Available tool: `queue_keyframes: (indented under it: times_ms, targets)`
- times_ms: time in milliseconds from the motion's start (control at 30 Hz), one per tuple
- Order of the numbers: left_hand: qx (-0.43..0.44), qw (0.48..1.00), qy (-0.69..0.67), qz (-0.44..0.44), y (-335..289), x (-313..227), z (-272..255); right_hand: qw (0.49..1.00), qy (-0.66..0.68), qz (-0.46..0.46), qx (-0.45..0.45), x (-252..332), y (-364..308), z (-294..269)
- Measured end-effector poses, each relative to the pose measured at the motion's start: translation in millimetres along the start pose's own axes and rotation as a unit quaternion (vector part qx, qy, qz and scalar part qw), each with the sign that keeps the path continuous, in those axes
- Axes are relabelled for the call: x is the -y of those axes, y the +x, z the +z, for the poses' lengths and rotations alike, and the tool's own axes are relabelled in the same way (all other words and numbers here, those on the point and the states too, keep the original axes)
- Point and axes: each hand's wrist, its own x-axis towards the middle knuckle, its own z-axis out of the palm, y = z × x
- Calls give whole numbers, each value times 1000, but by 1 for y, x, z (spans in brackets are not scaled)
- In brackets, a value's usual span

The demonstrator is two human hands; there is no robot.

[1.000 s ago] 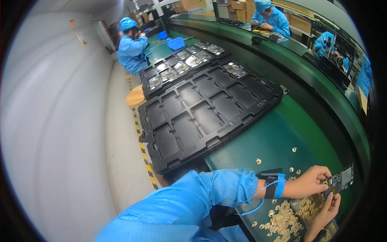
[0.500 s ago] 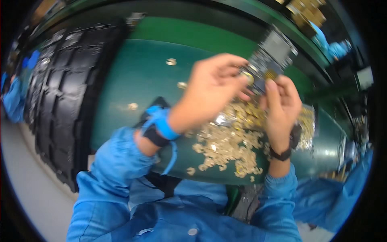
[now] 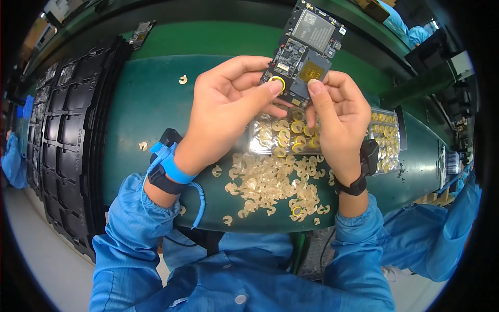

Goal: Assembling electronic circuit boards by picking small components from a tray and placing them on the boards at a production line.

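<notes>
Above the bench, a dark circuit board (image 3: 296, 65) is held tilted between both hands. It carries a silver shield plate and a gold contact patch. My left hand (image 3: 221, 112) grips its lower left edge, the thumb pressed on a small round yellow-rimmed piece (image 3: 282, 80) that looks like a coin cell. The thumb partly covers that piece. My right hand (image 3: 340, 119) pinches the lower right corner, thumb on top beside the gold patch and fingers curled behind. Under the hands lies a clear plastic tray (image 3: 255, 147) with several yellow-rimmed round pieces.
Pale, notched round liners (image 3: 267, 182) are heaped on the green mat (image 3: 156, 88), some scattered leftward. A second clear tray (image 3: 387, 161) lies at right. Black trays (image 3: 78, 125) are stacked at left, and another circuit board (image 3: 141, 35) lies behind them. A blue-sleeved person (image 3: 436, 234) is at right.
Both hands and the circuit board have shifted left and slightly up in the picture. My left thumb now rests on the yellow-rimmed piece. Both hands still hold the board.
</notes>
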Motion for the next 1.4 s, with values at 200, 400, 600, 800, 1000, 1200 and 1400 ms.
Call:
queue_keyframes:
  times_ms: [200,400,600,800,1000,1200,1400]
  targets:
    - [-13,1000,9,-10,1,-1,1,1000,-3,8,-4,3,0,2]
    - [-12,1000,-4,-16,0,0,0,1000,0,9,-3,-3,1,2]
    - [-4,999,-34,-24,0,0,-5,999,-28,11,-11,-5,4,6]
    - [23,996,-79,-27,1,16,-4,996,-85,2,-27,-8,-6,-4]
    - [21,998,-45,-40,1,11,-7,996,-84,14,3,-3,1,-3]
    - [-1,994,-76,-83,6,4,-18,990,-106,72,53,10,41,-12]
    - [-96,993,-47,-59,14,11,-26,970,-144,163,111,-36,155,-42]
